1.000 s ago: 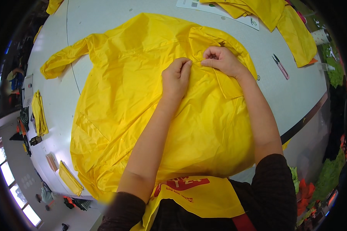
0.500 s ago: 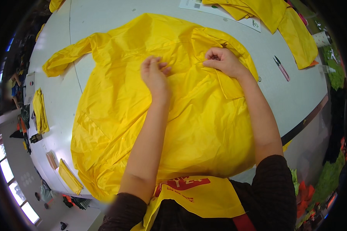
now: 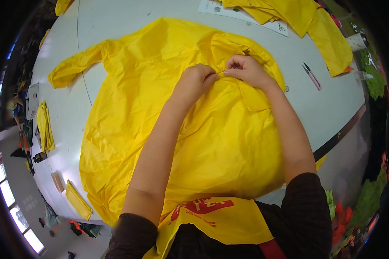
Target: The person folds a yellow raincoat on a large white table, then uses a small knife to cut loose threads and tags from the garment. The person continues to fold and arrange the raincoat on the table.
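A yellow raincoat [image 3: 147, 86] lies spread over the white table, one sleeve reaching out to the left and creases running across its body. My left hand [image 3: 197, 80] and my right hand [image 3: 246, 70] meet near its upper middle. Both pinch a small raised bit of the yellow fabric between thumb and fingers, the fingertips almost touching. Just below my right hand, a flap or pocket piece [image 3: 255, 97] of the raincoat lies over the body. The exact edge or seam under the fingertips is too small to make out.
Pink-handled snips [image 3: 312, 76] lie on the table [image 3: 328, 116] to the right. More yellow garments [image 3: 289, 15] rest over a printed sheet [image 3: 212, 6] at the far right. Folded yellow pieces [image 3: 45, 125] sit along the left side, with a small dark object [image 3: 40, 156] beside them.
My left hand has moved right, from hovering loosely over the raincoat to pinching its fabric beside my right hand. My right hand has shifted slightly left.
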### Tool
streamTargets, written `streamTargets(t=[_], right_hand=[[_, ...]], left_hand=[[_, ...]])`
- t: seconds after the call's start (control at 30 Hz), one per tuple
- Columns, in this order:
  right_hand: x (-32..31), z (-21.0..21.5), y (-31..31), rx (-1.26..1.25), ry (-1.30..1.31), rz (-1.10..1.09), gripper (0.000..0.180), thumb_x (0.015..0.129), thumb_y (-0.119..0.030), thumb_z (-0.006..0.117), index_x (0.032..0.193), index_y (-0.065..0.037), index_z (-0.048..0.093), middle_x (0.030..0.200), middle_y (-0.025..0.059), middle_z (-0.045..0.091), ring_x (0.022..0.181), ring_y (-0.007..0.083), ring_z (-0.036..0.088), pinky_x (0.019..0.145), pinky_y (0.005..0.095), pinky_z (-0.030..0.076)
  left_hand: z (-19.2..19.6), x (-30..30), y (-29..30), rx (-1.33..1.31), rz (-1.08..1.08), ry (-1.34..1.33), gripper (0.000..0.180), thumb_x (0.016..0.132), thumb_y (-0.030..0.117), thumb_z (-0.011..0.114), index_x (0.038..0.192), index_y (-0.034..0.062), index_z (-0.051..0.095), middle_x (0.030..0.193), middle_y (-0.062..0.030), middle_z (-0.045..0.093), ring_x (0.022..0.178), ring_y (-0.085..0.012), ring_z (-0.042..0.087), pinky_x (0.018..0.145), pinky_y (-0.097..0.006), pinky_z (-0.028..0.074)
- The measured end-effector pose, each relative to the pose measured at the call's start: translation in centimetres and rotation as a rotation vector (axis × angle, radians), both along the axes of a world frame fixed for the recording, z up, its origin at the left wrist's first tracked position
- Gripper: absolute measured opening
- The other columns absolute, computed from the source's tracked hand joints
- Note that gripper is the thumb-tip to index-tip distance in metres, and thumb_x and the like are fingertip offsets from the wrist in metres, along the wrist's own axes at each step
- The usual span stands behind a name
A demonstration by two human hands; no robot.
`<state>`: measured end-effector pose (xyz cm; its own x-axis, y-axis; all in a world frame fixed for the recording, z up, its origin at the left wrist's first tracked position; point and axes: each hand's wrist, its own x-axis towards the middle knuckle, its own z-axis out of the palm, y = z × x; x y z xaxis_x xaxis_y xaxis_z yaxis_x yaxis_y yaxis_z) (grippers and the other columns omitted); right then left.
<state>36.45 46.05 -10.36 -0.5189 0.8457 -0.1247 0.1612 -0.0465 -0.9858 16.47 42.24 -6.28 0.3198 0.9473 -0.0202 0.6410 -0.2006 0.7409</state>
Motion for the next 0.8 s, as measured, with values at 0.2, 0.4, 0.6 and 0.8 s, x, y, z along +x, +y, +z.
streamTargets(t=[0.2, 0.4, 0.6, 0.8], right_hand=[[0.9, 4.7, -2.7, 0.354, -0.3, -0.208, 0.014, 0.083, -0.011, 0.061, 0.092, 0.0, 0.058, 0.084, 0.0016, 0.059, 0.077, 0.0091, 0.054, 0.071, 0.0213, 0.045], [16.0, 4.0, -3.8, 0.672, -0.906, -0.749, 0.029, 0.086, -0.014, 0.054, 0.11, 0.001, 0.056, 0.105, 0.0148, 0.058, 0.096, 0.0238, 0.056, 0.082, 0.031, 0.044], [22.8, -0.6, -5.3, 0.667, -1.407, -0.605, 0.032, 0.086, -0.021, 0.054, 0.106, 0.004, 0.054, 0.1, 0.0181, 0.057, 0.09, 0.0351, 0.054, 0.078, 0.041, 0.044], [21.0, 0.8, -6.1, -0.058, -0.127, -0.771, 0.02, 0.088, -0.019, 0.052, 0.098, -0.002, 0.056, 0.088, 0.0109, 0.058, 0.075, 0.0222, 0.054, 0.06, 0.0303, 0.044]], left_hand=[[-0.5, 0.1, -0.8, 0.079, 0.145, 0.129, 0.018, 0.075, 0.018, 0.065, 0.08, 0.0012, 0.064, 0.077, -0.0173, 0.061, 0.07, -0.0314, 0.059, 0.063, -0.037, 0.047], [-2.0, 0.5, -2.1, 0.082, 0.271, -0.064, 0.017, 0.077, 0.016, 0.063, 0.079, -0.0002, 0.063, 0.078, -0.0179, 0.062, 0.07, -0.0325, 0.059, 0.065, -0.037, 0.048], [-2.5, 1.0, -3.0, 0.011, 0.374, -0.148, 0.016, 0.077, 0.015, 0.06, 0.081, 0.0002, 0.064, 0.075, -0.0173, 0.064, 0.067, -0.0306, 0.062, 0.064, -0.036, 0.05], [-1.5, 1.7, -3.6, -0.085, 0.502, -0.238, 0.018, 0.077, 0.017, 0.06, 0.082, -0.0005, 0.064, 0.069, -0.0135, 0.065, 0.061, -0.0203, 0.062, 0.06, -0.03, 0.049]])
